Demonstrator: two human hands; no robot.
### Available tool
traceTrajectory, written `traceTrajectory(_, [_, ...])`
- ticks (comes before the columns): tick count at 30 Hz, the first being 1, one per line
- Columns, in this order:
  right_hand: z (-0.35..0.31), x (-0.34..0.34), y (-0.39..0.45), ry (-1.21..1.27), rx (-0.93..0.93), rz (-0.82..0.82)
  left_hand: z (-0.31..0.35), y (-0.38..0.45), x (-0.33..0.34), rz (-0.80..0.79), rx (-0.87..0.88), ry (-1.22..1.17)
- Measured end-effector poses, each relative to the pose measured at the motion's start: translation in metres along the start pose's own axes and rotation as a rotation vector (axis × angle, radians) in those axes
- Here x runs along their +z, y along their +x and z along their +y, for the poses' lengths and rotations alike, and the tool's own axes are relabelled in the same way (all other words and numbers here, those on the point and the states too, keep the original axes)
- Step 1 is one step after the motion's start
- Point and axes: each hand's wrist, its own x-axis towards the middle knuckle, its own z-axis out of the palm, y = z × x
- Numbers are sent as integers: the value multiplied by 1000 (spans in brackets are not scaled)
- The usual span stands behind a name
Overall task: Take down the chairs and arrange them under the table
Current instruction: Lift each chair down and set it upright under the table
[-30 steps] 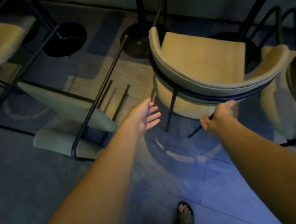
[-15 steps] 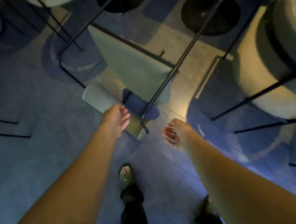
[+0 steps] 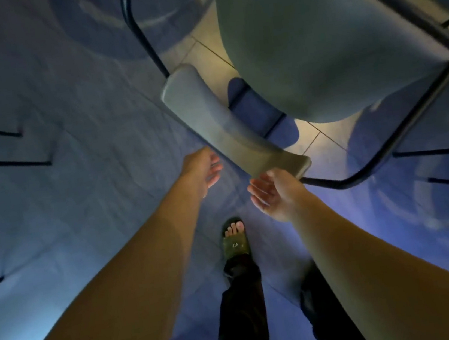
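Reaching toward an upturned chair (image 3: 316, 52): left hand (image 3: 203, 169) spread wide, just short of its curved backrest (image 3: 217, 122); right hand (image 3: 275, 194) spread wide, fingertips touching that backrest's near end.

Dim tiled floor (image 3: 49, 193) — bluish light

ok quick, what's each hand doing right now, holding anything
Left hand: open, holding nothing, just short of the chair backrest.
Right hand: open, palm up, fingertips at the backrest's near end, not gripping it.
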Motion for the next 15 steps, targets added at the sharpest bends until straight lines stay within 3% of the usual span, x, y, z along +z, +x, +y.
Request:
traceTrajectory(6, [3,14,104,144,87,55,1,88,8,4,-17,-17])
traceTrajectory(15, [14,39,251,450,176,-33,-18,238,22,7,-48,-64])
